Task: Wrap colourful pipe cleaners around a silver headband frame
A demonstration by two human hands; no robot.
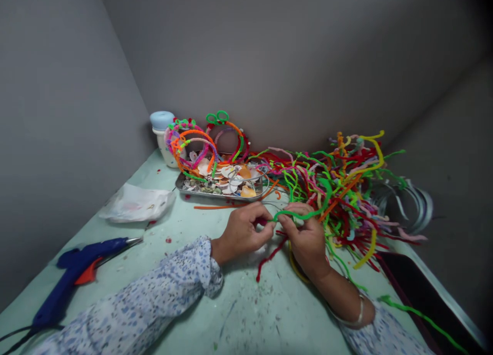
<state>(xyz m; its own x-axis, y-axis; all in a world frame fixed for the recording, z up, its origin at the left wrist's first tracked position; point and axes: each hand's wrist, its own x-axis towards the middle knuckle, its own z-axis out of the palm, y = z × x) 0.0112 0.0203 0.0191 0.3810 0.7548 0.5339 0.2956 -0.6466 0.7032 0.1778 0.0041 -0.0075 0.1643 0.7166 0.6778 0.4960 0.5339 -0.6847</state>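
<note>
My left hand (246, 229) and my right hand (306, 237) meet above the table, each in a pinch. Between their fingertips runs a green pipe cleaner (319, 205), whose free end curls up over the right fingers. A wire hoop shows partly behind the hands, mostly hidden by them. Close under the fingers, a dark red pipe cleaner (269, 257) hangs or lies on the tabletop; whether it is joined to the green one I cannot tell. A yellow band (296, 265) shows beside the right wrist.
A metal tray (204, 193) of shells stands behind the hands, with decorated headbands (192, 139) on it. Right lie tangled pipe cleaners (346, 190), bare metal hoops (418, 208) and a dark flat device (416, 283). Left are a blue glue gun (73, 278), plastic bag (136, 203) and lidded bottle (164, 136).
</note>
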